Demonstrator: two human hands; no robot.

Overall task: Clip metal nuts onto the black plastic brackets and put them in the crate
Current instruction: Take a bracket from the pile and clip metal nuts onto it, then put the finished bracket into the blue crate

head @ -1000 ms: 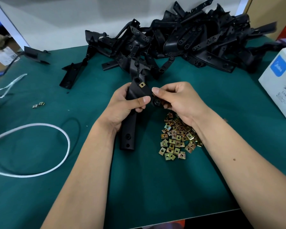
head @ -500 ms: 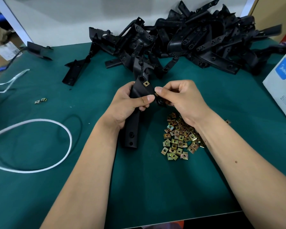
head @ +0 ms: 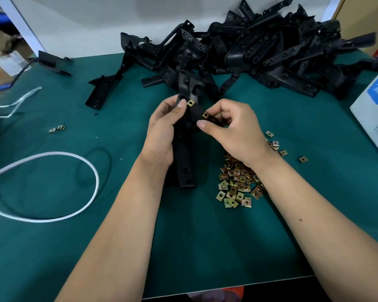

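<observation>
Currently, head view: your left hand (head: 162, 129) grips the bracket (head: 184, 153) over the mat; one nut (head: 190, 103) clipped, your right hand (head: 231, 129) pinches a 2nd nut (head: 205, 115) onto it. Bracket pile (head: 260, 53) & loose nuts (head: 238, 184) remain; crate not visible.

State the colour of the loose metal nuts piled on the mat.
Brassy yellow-gold, some with a greenish tint. The pile of nuts shows clearly in the head view.

matt black plastic bracket (head: 184, 162), brassy metal nuts (head: 238, 188)
</observation>
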